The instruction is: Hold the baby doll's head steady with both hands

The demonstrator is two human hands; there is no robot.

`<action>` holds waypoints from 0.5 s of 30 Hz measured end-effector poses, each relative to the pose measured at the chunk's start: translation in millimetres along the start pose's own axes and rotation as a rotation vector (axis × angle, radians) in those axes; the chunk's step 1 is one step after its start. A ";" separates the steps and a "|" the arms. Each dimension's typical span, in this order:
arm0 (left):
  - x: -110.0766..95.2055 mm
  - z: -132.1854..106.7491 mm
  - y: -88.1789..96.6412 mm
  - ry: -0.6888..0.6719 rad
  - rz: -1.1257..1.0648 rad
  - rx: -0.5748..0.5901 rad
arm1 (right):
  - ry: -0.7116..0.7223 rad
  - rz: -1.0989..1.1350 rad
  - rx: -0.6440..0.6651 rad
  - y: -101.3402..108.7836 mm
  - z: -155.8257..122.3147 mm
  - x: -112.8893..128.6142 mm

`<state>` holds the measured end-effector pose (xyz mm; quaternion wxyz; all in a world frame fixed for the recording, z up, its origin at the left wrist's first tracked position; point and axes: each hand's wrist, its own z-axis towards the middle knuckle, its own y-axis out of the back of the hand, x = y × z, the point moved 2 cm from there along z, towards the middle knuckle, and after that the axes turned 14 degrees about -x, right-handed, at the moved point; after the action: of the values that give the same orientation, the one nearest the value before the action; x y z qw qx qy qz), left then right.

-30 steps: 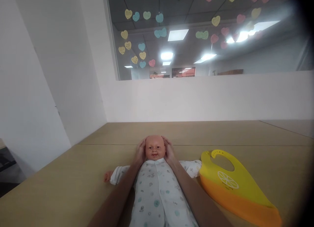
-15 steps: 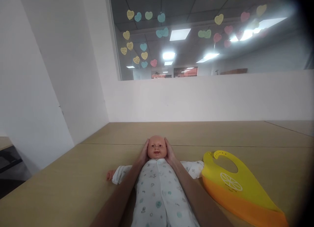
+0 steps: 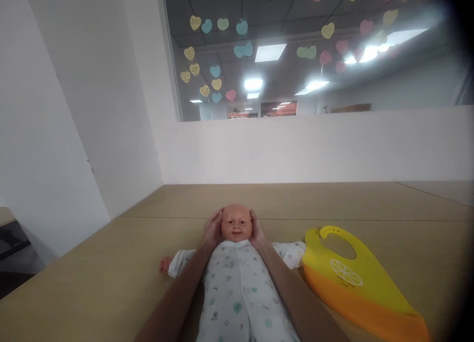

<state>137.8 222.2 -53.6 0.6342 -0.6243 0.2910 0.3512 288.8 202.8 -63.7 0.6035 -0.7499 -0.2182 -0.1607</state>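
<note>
A baby doll (image 3: 237, 287) in a white printed sleepsuit lies on its back on the wooden table (image 3: 111, 278), head away from me. My left hand (image 3: 212, 232) cups the left side of the doll's head and my right hand (image 3: 256, 229) cups the right side, fingers curved against it. Both forearms run along the doll's body. A yellow and orange silicone bib (image 3: 355, 278) with a lemon print lies flat just right of the doll, touching its sleeve.
The table meets a white low wall (image 3: 314, 144) at the back and a white wall (image 3: 74, 110) on the left. Above the low wall is a window with paper hearts (image 3: 222, 51) stuck on it.
My hands stay cupped on the doll's head throughout. The view shifted slightly; the doll and bib have hardly moved.
</note>
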 end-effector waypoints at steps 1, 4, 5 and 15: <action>1.4 -0.3 -1.4 0.012 0.005 0.011 | -0.082 -0.001 0.068 -3.5 -4.6 -0.5; 8.5 -2.2 -7.9 0.127 0.030 0.044 | -0.152 0.032 0.144 -9.9 -14.8 0.6; 10.9 -3.1 -10.0 0.184 0.035 0.053 | -0.151 0.042 0.118 -10.2 -16.1 0.8; 6.6 -18.2 -18.6 0.468 -0.017 0.206 | -0.154 -0.028 0.151 -13.5 -19.1 -2.2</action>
<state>157.9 205.0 -48.9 0.6127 -0.6234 0.4587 0.1602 280.3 186.2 -49.3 0.6374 -0.7092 -0.2861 -0.0942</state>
